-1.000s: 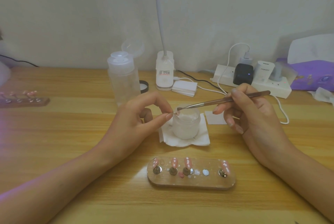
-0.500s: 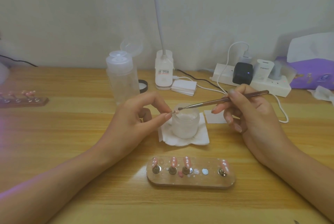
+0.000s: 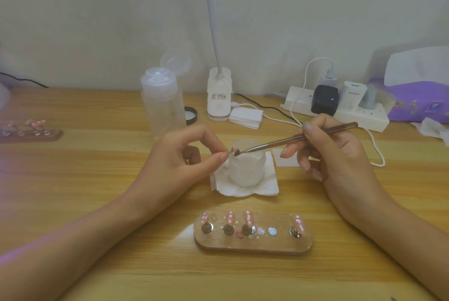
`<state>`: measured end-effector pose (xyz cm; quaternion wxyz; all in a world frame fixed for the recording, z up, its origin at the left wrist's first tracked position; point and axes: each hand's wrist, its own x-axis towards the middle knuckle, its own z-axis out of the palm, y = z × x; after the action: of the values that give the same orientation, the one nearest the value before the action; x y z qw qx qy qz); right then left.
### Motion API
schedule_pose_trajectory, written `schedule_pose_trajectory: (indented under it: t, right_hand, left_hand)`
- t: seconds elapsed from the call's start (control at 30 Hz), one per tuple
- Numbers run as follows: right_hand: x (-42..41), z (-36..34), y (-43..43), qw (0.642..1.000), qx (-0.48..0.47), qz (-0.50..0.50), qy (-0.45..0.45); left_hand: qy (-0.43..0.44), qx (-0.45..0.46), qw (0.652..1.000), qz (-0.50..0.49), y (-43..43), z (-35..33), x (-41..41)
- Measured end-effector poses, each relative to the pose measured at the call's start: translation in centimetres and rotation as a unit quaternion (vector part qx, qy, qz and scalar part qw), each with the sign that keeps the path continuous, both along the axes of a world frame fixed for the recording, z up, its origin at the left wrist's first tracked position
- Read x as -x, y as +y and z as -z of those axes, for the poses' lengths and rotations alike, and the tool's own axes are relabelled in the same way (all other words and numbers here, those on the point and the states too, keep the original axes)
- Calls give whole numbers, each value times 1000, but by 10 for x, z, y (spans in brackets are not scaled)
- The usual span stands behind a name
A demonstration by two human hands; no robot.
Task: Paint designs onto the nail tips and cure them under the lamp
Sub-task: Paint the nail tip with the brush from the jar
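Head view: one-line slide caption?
Left hand pinches a nail tip above the frosted jar; right hand holds the brush to it.

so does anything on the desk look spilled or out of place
Only small things: white and pink blobs sit on the wooden holder among the nail tips, with a gap before the last tip. The clear bottle stands with its flip cap open. Nothing looks tipped or broken.
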<state>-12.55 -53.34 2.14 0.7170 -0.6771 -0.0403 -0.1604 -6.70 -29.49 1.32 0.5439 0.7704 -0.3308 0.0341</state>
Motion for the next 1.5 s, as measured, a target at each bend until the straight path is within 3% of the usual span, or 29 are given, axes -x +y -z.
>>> schedule_pose_trajectory:
  t: [0.7,1.5]
  right_hand:
    - [0,0,0,1000,6,18,-1]
    - [0,0,-1,999,-8,34,-19]
  left_hand:
    - [56,27,998,-12,-2,-5,4]
    - [25,26,999,-6,-1,-3,2]
